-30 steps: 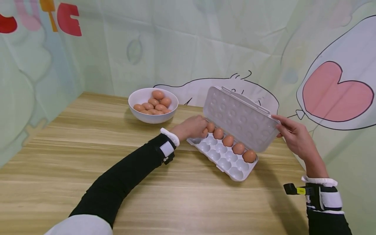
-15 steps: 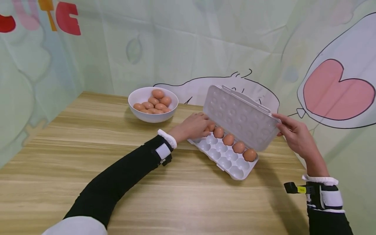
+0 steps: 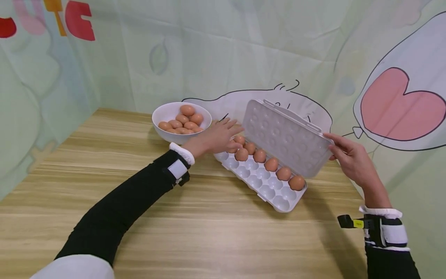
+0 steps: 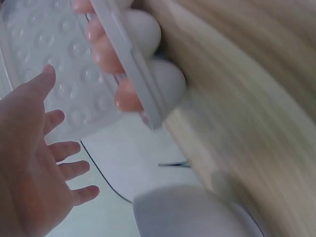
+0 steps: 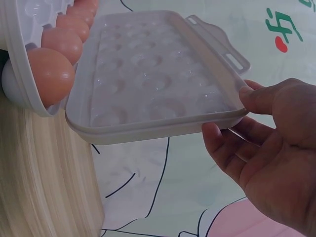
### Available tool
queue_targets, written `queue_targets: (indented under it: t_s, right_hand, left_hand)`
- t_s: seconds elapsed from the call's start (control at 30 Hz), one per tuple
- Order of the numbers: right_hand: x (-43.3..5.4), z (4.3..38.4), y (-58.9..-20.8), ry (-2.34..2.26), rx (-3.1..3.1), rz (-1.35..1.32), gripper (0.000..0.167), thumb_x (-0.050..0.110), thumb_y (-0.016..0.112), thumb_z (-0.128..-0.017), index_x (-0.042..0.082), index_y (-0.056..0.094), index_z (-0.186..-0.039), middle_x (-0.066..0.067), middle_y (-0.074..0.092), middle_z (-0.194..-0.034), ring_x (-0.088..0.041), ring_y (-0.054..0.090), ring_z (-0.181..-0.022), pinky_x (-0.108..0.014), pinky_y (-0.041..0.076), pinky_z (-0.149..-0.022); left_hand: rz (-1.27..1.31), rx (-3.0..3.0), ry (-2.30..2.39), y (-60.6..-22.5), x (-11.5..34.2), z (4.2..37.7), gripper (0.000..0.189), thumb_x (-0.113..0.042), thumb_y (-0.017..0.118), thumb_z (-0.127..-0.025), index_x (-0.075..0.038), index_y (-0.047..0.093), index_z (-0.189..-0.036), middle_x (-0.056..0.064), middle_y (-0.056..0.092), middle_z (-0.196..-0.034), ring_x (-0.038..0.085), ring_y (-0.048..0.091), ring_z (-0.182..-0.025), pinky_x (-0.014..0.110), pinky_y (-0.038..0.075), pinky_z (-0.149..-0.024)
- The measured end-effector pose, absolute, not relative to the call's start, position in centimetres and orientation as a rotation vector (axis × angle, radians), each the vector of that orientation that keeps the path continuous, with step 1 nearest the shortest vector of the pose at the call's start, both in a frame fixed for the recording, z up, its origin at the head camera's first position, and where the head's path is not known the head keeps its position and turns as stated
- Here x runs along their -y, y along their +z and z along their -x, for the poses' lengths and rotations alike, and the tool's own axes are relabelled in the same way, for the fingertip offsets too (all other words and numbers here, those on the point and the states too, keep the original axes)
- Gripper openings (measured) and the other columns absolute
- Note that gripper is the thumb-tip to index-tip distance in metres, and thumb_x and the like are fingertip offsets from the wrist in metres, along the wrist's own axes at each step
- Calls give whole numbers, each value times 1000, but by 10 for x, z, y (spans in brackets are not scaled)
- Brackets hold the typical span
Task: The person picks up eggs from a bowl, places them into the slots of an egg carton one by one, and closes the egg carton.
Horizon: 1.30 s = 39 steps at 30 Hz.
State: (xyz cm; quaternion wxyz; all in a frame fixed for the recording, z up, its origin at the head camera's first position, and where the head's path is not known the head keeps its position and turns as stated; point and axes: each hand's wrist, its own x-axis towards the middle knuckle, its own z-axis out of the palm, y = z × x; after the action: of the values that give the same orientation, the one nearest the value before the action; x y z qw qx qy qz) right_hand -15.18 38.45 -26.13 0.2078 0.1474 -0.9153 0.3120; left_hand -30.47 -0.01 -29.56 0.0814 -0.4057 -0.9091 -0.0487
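Observation:
A white plastic egg carton sits on the table with its lid tilted up behind it. Brown eggs fill the row by the hinge, and one egg stands in the row in front, near the left end. My left hand, fingers spread and holding nothing, is over the carton's left end, between it and a white bowl of brown eggs. In the right wrist view, my right hand pinches the lid's corner between thumb and fingers. The left hand hides part of the carton's left end.
The wooden table ends at a printed cloth backdrop behind and at the right. Cups in the carton's front rows hold no eggs. Straps with small cameras sit on both wrists.
My left hand has let go of an egg in the carton's left end, opened its fingers and drawn back left toward the bowl. The right hand still holds the lid up.

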Motion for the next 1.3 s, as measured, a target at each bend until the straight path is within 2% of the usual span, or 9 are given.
queue_targets:
  t_s: [0.27,0.47,0.63,0.73,0.87,0.93,1.03,1.13,1.3]
  right_hand:
    - [-385,152,-261,856,2556,-397,40,1,51,-107,-1,55,-146,-30,63,-127,-3,60,-86,-9,49,-72]
    - [-386,149,-259,850,2550,-392,40,0,51,-106,-1,55,-146,-29,64,-124,-3,61,-83,-9,48,-71]
    - [-383,149,-260,891,2543,-398,39,1,51,-107,0,56,-145,-28,64,-127,-5,62,-88,-10,50,-73]
    - [-380,148,-262,909,2545,-402,39,0,51,-106,-1,56,-145,-28,63,-128,-6,62,-90,-12,51,-74]
    - [-378,148,-262,900,2547,-400,39,0,51,-106,-1,57,-145,-28,64,-128,-5,61,-89,-11,50,-73]
    - [-378,148,-262,895,2548,-398,39,0,51,-106,0,57,-145,-28,64,-127,-5,61,-88,-11,50,-73]
    - [-378,147,-262,893,2552,-395,39,1,51,-107,0,57,-145,-27,64,-127,-6,62,-88,-10,49,-73]
    - [-378,147,-262,892,2553,-395,39,1,51,-107,0,57,-145,-27,64,-127,-7,62,-88,-10,49,-73]
    - [-379,147,-262,894,2545,-411,39,0,51,-106,-1,57,-145,-28,64,-126,-8,62,-86,-10,49,-73]
  left_hand:
    - [984,2876,-141,-276,48,333,73,-58,47,-105,-18,32,-163,20,23,-168,42,18,-154,64,18,-119]
    - [988,2872,-35,-266,81,356,61,-44,53,-105,-14,43,-158,18,30,-165,44,24,-151,69,25,-114]
    - [894,2926,-214,-270,112,375,63,-38,52,-107,-9,35,-160,20,37,-161,43,32,-147,60,27,-117]
    - [789,2962,-374,-276,126,380,55,-30,47,-110,-8,36,-159,22,46,-153,43,42,-139,58,33,-114]
    - [712,2965,-518,-284,133,385,42,-22,40,-111,-9,47,-151,23,53,-140,43,50,-125,59,39,-106]
    - [715,2937,-508,-287,134,387,38,-19,41,-111,-7,52,-145,23,56,-135,43,53,-120,58,41,-104]
    - [722,2900,-507,-291,131,391,29,-13,42,-108,-4,62,-127,21,61,-122,40,57,-108,53,45,-96]
    - [700,2907,-546,-296,126,396,22,-11,43,-106,-2,63,-112,18,61,-113,36,57,-99,47,46,-89]
    - [657,2952,-556,-299,116,403,21,-4,46,-103,1,58,-120,21,55,-122,37,52,-108,49,42,-97]
